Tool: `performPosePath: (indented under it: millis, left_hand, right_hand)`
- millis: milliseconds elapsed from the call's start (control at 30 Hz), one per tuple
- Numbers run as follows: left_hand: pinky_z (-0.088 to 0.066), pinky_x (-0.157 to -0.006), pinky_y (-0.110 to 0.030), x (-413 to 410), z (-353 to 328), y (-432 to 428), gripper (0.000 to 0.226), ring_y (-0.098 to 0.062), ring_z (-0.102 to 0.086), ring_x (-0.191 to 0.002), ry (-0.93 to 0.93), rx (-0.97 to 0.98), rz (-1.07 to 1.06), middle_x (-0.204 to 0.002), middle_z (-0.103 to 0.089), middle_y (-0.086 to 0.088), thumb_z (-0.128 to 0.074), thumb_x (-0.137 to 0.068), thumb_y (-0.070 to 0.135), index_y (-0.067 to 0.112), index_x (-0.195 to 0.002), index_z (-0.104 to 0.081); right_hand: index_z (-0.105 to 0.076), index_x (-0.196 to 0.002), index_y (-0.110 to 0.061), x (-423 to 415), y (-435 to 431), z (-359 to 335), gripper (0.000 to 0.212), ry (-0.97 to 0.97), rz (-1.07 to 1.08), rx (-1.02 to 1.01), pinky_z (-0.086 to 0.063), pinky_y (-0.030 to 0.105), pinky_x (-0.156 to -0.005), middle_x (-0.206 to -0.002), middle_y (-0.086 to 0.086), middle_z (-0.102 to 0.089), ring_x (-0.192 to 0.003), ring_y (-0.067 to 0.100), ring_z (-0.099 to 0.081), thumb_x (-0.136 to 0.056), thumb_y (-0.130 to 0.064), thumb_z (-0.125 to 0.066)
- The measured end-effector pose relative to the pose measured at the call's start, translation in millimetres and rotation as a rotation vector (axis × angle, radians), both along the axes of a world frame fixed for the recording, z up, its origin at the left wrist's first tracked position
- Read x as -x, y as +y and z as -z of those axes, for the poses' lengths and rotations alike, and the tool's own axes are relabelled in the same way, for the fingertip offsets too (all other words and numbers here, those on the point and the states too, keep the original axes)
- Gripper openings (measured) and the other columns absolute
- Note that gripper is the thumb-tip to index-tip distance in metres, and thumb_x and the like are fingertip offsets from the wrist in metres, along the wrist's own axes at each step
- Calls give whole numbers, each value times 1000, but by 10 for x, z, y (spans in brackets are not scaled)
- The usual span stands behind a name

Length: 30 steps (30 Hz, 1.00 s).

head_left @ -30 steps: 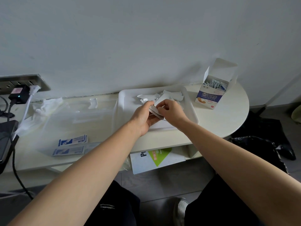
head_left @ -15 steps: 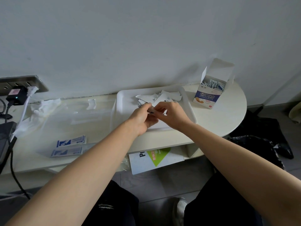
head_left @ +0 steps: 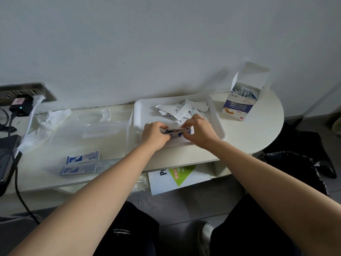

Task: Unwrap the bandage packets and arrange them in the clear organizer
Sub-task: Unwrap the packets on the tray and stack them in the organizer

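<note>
White tray [head_left: 140, 115] of torn wrappers [head_left: 181, 109], left hand [head_left: 154, 134] and right hand [head_left: 200, 131] pinching packet [head_left: 175, 133]

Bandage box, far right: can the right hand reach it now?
Likely yes, once freed: the right hand pinches a bandage packet; nothing stands between it and the open bandage box.

Torn wrappers [head_left: 181, 109] across tray's [head_left: 142, 115] far half

the pale table [head_left: 258, 130] carries a white tray [head_left: 145, 109], an open bandage box [head_left: 238, 106] and a clear organizer [head_left: 103, 130].
</note>
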State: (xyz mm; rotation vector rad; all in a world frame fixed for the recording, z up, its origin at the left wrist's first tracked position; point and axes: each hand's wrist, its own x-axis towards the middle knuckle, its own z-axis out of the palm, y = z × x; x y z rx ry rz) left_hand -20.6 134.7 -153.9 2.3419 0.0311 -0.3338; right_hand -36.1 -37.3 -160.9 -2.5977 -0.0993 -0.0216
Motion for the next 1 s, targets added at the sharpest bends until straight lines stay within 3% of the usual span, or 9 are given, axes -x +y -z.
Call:
performPosePath:
  millis: [133, 233, 333, 433, 633, 767, 833, 900, 1000]
  left_hand:
    - [-45, -69, -24, 13, 13, -20, 29, -25, -60, -90, 18, 102, 26, -94, -62, -6, -67, -79, 9, 17, -107, -70]
    - [-40, -69, -22, 12, 3, -42, 28, -21, -59, -87, -36, 110, 43, -92, -64, -6, -69, -79, 12, 16, -107, -71]
    - [-45, -71, -26, 0, 20, -36, 21, -17, -57, -82, -49, 118, 40, -88, -64, -1, -69, -82, 24, 15, -100, -73]
    - [-49, -71, -32, -6, 52, -38, 30, -20, -54, -71, -34, 160, 19, -73, -61, -3, -62, -88, 37, 9, -91, -73]
    - [-52, -74, -37, -20, 53, -46, 22, -28, -59, -74, -110, 109, -7, -78, -67, -12, -57, -92, 23, 8, -90, -74]
    - [-51, -72, -34, -23, 85, -36, 25, -26, -56, -72, -70, 92, 43, -78, -66, -15, -55, -93, 23, 7, -88, -73]
    - [-47, -68, -31, -30, 86, -35, 24, -23, -51, -69, -73, 126, 33, -73, -60, -7, -54, -91, 25, 10, -85, -72]
    - [-48, -71, -29, -15, 56, -30, 15, -20, -54, -71, -45, 180, 35, -78, -62, -1, -58, -88, 22, 19, -94, -71]
    - [-54, -77, -33, 4, -26, -23, 24, -23, -63, -77, -50, 148, 55, -87, -67, -4, -62, -83, 13, 18, -106, -68]
  right_hand:
    - [-74, -95, -15, 2, -32, -23, 20, 68, -35, -54, -42, 26, -69, -89, 2, -61, -79, 14, -51, -78, -10, -67]
    - [-73, -92, -17, 3, -37, -37, 17, 41, -1, -105, -43, 26, -69, -87, 0, -60, -76, 13, -51, -79, -9, -66]
    - [-73, -93, -14, 0, -71, -47, 17, 91, -22, -86, -38, 17, -62, -85, -2, -62, -71, 11, -51, -79, -7, -66]
    - [-73, -94, -12, 13, -70, -35, 18, 133, -24, -65, -33, 8, -56, -83, -4, -62, -65, 5, -49, -79, -7, -66]
    - [-72, -93, -14, 36, -58, -34, 14, 132, -11, -88, -38, 22, -66, -92, 2, -68, -68, 10, -51, -82, -11, -64]
    - [-73, -94, -13, 35, -52, -18, 15, 128, 7, -86, -36, 22, -61, -84, 3, -66, -70, 13, -52, -85, -12, -62]
    - [-75, -93, -13, 37, -48, -28, 14, 103, 15, -81, -37, 25, -59, -77, 3, -63, -70, 16, -52, -87, -14, -63]
    - [-75, -93, -12, 38, -60, -47, 13, 87, 39, -118, -42, 28, -61, -73, 4, -63, -68, 18, -53, -87, -14, -64]
    - [-76, -91, -12, 61, -73, -118, 10, 94, 69, -202, -48, 31, -62, -67, 7, -65, -62, 17, -55, -85, -14, -67]
